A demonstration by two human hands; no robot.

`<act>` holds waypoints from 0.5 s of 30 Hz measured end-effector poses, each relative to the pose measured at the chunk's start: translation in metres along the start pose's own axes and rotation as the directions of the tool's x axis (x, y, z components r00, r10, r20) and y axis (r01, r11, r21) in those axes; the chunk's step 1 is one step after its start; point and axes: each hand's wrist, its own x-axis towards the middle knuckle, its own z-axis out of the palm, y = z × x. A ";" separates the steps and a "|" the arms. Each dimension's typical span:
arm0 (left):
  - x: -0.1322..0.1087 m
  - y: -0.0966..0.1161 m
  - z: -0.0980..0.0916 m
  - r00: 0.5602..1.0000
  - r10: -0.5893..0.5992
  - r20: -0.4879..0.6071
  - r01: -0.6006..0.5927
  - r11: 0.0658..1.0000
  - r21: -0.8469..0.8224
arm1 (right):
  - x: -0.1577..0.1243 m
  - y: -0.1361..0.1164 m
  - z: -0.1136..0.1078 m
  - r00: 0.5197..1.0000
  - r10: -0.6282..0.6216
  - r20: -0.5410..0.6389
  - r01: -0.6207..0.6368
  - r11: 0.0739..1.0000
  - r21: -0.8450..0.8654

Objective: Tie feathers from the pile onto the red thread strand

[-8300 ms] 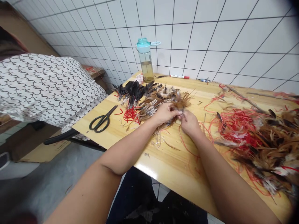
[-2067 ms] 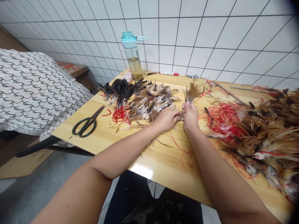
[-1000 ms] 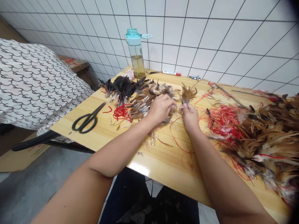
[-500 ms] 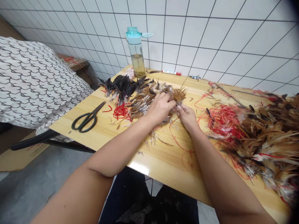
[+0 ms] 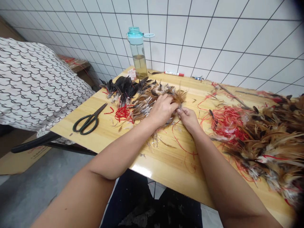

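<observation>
Brown and white feathers (image 5: 143, 109) lie in a pile at the middle of the table. My left hand (image 5: 163, 109) rests over the pile's right side, its fingers curled and closed around feathers. Right beside it, my right hand (image 5: 187, 117) pinches the base of a small tuft of brown feathers (image 5: 180, 96) between thumb and forefinger. The tuft's tips point up and away from me. A thin red string (image 5: 177, 139) trails on the wood below my hands. Exactly what sits between the fingertips is partly hidden.
Black scissors (image 5: 89, 122) lie at left, near black feathers (image 5: 125, 87) and a red string bundle (image 5: 123, 113). A bottle (image 5: 140, 58) and a red marker (image 5: 174, 73) are by the tiled wall. At right are tangled red strings (image 5: 229, 122) and a large feather heap (image 5: 273, 136).
My right hand has shifted slightly left, closer to my left hand, and the feather tuft has moved a little with it. The left hand stays almost in place.
</observation>
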 end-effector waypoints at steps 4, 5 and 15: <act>0.000 0.002 0.000 1.000 0.011 0.015 -0.011 1.000 -0.003 | 0.001 0.001 0.000 1.000 0.007 0.027 -0.007 1.000 0.002; 0.000 0.003 0.000 1.000 0.011 0.021 -0.011 1.000 -0.012 | 0.001 0.002 0.000 0.999 0.016 0.030 -0.016 1.000 0.000; 0.004 0.003 -0.014 0.966 -0.221 -0.135 0.192 0.961 -0.198 | 0.000 -0.004 -0.004 0.973 0.174 -0.148 -0.142 0.968 0.206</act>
